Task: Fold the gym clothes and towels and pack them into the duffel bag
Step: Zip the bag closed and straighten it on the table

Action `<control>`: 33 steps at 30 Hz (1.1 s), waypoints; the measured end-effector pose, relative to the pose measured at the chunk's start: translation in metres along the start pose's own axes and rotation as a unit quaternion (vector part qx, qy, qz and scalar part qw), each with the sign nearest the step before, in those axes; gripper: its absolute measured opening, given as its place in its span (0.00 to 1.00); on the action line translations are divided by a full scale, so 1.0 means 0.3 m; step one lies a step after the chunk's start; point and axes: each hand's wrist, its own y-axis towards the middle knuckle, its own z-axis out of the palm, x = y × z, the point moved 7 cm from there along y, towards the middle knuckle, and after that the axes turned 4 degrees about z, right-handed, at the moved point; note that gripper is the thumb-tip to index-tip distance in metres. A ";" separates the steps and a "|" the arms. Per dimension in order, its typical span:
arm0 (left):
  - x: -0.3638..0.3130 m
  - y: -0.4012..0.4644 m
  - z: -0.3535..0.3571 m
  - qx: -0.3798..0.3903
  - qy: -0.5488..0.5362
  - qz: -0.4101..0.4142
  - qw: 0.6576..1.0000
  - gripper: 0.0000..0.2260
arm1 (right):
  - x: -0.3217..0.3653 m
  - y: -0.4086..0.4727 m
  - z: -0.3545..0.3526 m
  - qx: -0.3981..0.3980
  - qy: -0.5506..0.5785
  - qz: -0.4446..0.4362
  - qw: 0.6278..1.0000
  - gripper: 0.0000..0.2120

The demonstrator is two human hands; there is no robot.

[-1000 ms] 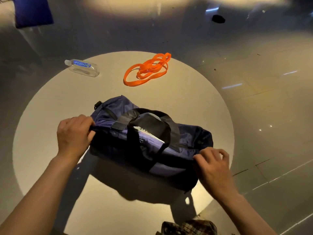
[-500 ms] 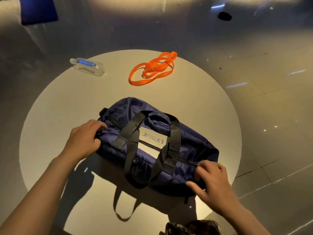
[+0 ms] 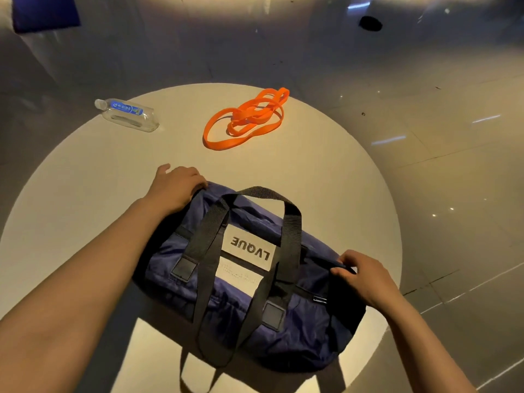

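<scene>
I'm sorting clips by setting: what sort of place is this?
Probably an indoor room or studio, though that's uncertain: a round table lit like a spotlight, a glossy tiled floor around it, and a duffel bag with an orange band.

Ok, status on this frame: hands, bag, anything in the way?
Left hand grips duffel bag far end; right hand pinches near end. Zip looks closed. Orange band, bottle lie apart, not obstructing.

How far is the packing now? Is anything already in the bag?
Done: no loose clothes or towels show on the table, and the bag looks filled, though its inside is hidden. In hand: the left hand grips one end and the right hand pinches the other. Left: cannot tell; a bottle and orange bands lie outside.
</scene>
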 end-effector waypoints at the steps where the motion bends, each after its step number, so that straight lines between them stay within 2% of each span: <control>1: 0.011 0.001 -0.008 -0.023 -0.004 -0.006 1.000 0.14 | -0.011 -0.007 -0.004 0.004 0.018 -0.006 1.000 0.06; 4: 0.036 0.002 -0.004 -0.058 -0.097 -0.031 0.993 0.12 | -0.013 -0.022 -0.005 -0.023 -0.039 -0.053 0.998 0.08; 7: 0.051 -0.025 0.014 -0.074 -0.248 -0.061 0.964 0.14 | -0.010 -0.008 0.000 -0.016 -0.018 -0.080 0.996 0.08; 9: 0.045 -0.093 -0.004 -0.099 -0.283 -0.083 0.950 0.17 | -0.015 0.012 0.001 0.039 0.025 -0.086 0.995 0.11; 11: 0.015 -0.209 -0.035 -0.157 -0.282 -0.125 0.938 0.18 | 0.000 0.032 -0.007 0.118 0.083 -0.083 0.986 0.22; 13: -0.052 -0.374 -0.068 -0.249 -0.314 -0.197 0.895 0.19 | 0.018 0.066 -0.005 0.172 0.154 -0.058 0.971 0.31; 14: -0.094 -0.469 -0.068 -0.289 -0.358 -0.255 0.851 0.21 | 0.019 0.093 0.004 0.186 0.183 -0.039 0.964 0.32; 15: -0.139 -0.566 -0.048 -0.311 -0.415 -0.330 0.789 0.23 | 0.019 0.115 0.015 0.198 0.204 -0.021 0.958 0.32; 16: -0.187 -0.654 0.006 -0.311 -0.471 -0.412 0.715 0.25 | 0.021 0.130 0.030 0.210 0.217 -0.009 0.953 0.35; 18: -0.295 -0.784 0.148 -0.259 -0.556 -0.537 0.580 0.29 | 0.024 0.141 0.069 0.236 0.242 0.002 0.941 0.46; 20: -0.400 -0.826 0.264 -0.196 -0.662 -0.558 0.460 0.32 | 0.033 0.129 0.094 0.246 0.241 -0.006 0.939 0.49; 21: -0.447 -0.822 0.297 -0.166 -0.713 -0.541 0.412 0.33 | 0.037 0.119 0.100 0.245 0.238 -0.011 0.940 0.48; 22: -0.487 -0.809 0.313 -0.139 -0.751 -0.519 0.383 0.33 | 0.040 0.111 0.104 0.243 0.238 -0.015 0.940 0.50; 25: -0.517 -0.786 0.319 -0.108 -0.784 -0.493 0.360 0.36 | 0.038 0.074 0.115 0.259 0.247 -0.015 0.934 0.61; 27: -0.473 -0.760 0.304 -0.118 -0.799 -0.463 0.366 0.37 | 0.035 0.037 0.129 0.276 0.262 -0.005 0.925 0.63; 30: -0.391 -0.708 0.281 -0.101 -0.804 -0.409 0.420 0.45 | 0.040 -0.039 0.182 0.307 0.297 0.012 0.904 0.61; 33: -0.330 -0.651 0.213 -0.103 -0.795 -0.353 0.483 0.42 | 0.071 -0.106 0.281 0.310 0.346 0.012 0.885 0.57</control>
